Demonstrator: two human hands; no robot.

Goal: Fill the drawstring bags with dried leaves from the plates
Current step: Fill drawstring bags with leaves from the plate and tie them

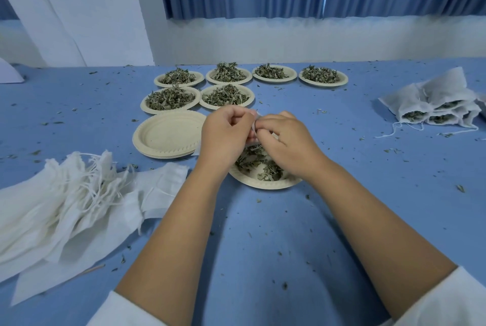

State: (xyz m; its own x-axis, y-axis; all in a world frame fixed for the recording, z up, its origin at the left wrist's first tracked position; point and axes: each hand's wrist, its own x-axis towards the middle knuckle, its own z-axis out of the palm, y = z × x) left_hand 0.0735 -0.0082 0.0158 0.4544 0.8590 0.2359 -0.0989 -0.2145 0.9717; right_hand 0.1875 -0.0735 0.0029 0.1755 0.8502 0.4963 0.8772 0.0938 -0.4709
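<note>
Centre frame: left hand (226, 134) and right hand (287, 142), fingers curled, pinching one white drawstring bag (255, 125) above a plate (263, 185) of dried leaves (249, 162); empty bags (60, 202) lower left, filled bags (434, 99) right.

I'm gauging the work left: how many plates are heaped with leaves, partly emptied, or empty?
Heaped plates: 6
Partly emptied plate: 1
Empty plates: 1 stack, number in it unclear
Total: 7 plates with leaves, plus the stack
</note>
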